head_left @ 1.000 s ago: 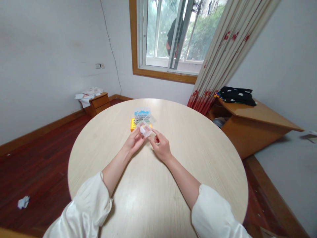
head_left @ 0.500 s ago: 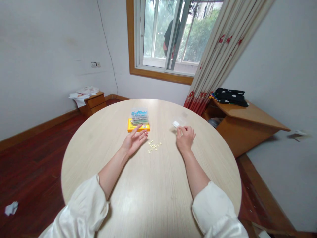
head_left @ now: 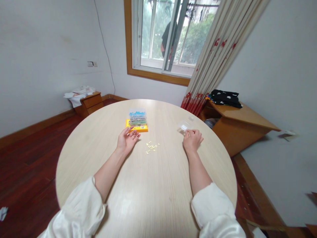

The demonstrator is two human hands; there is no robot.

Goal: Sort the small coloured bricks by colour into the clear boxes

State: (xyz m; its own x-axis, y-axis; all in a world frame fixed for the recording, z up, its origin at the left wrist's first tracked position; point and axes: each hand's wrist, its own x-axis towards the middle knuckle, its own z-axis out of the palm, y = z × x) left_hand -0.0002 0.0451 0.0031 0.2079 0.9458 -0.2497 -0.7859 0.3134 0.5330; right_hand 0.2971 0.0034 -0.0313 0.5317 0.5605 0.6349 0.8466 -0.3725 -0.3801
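My right hand [head_left: 193, 141] is closed on the near edge of a small clear plastic box [head_left: 184, 126], which has a white patch on it. The box is at the tabletop on the right; whether it rests there I cannot tell. My left hand [head_left: 126, 140] lies palm up with its fingers spread, holding nothing. It is just in front of a yellow box [head_left: 142, 129], with a clear case [head_left: 137, 117] of blue and green contents stacked on top. Between my hands, several tiny pale yellow pieces [head_left: 151, 147] lie scattered on the table.
Everything lies on a round pale wooden table [head_left: 148, 198]. A tilted wooden desk [head_left: 244, 124] with dark folded cloth [head_left: 226, 98] stands at the right. A curtain [head_left: 210, 59] hangs by the window, and a small cabinet [head_left: 91, 103] stands at the back left.
My right hand has moved right with the clear plastic box. My left hand has drawn left, away from the pale yellow pieces, and stays open. The view has shifted slightly.
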